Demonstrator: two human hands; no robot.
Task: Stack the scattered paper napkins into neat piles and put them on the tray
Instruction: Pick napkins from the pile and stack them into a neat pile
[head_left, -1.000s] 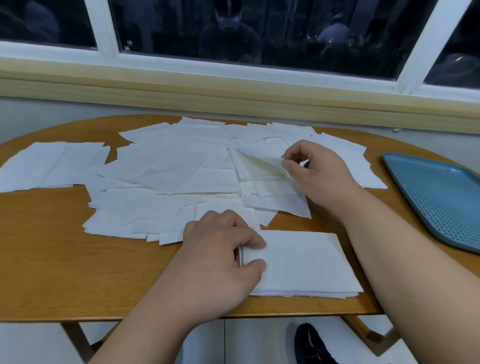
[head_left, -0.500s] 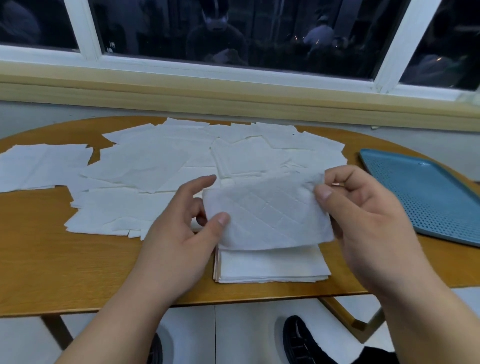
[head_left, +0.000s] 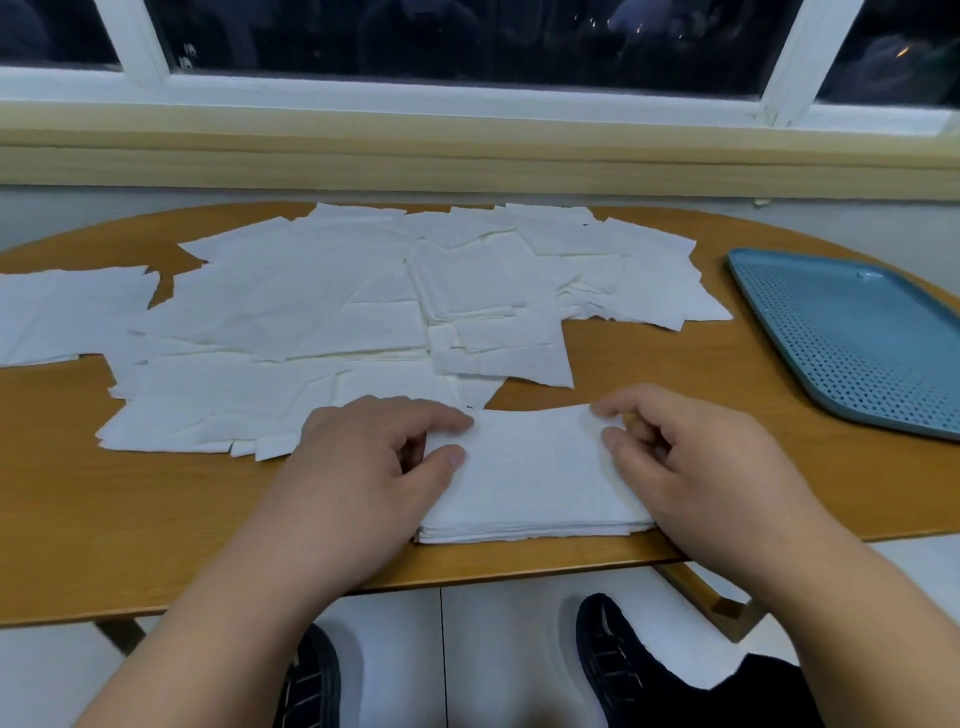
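A neat pile (head_left: 519, 532) of white paper napkins lies at the near edge of the tabletop (head_left: 130, 509), squared up, its layered edges showing along the front. The top napkin (head_left: 530, 462) lies flat on it, held at both ends. The left hand (head_left: 358, 467) is at the pile's left side: its thumb lies on the top napkin's left edge and its forefinger curls onto the far left corner, so the sheet is pinched between them. The right hand (head_left: 696, 467) is at the right side, fingers curled, with thumb and forefinger nipping the top napkin's far right corner, which lifts slightly. The pile sits directly between the two hands, both wrists reaching in from the near edge.

Beyond the pile, the scattered napkins (head_left: 311, 301) overlap in a loose spread across the middle and far side of the tabletop, the nearest of them just beside the left hand's knuckles. A few more sheets (head_left: 62, 312) lie at the far left. The blue perforated tray (head_left: 857, 338) rests on the right end of the tabletop, well apart from the pile, with nothing on the part in view.
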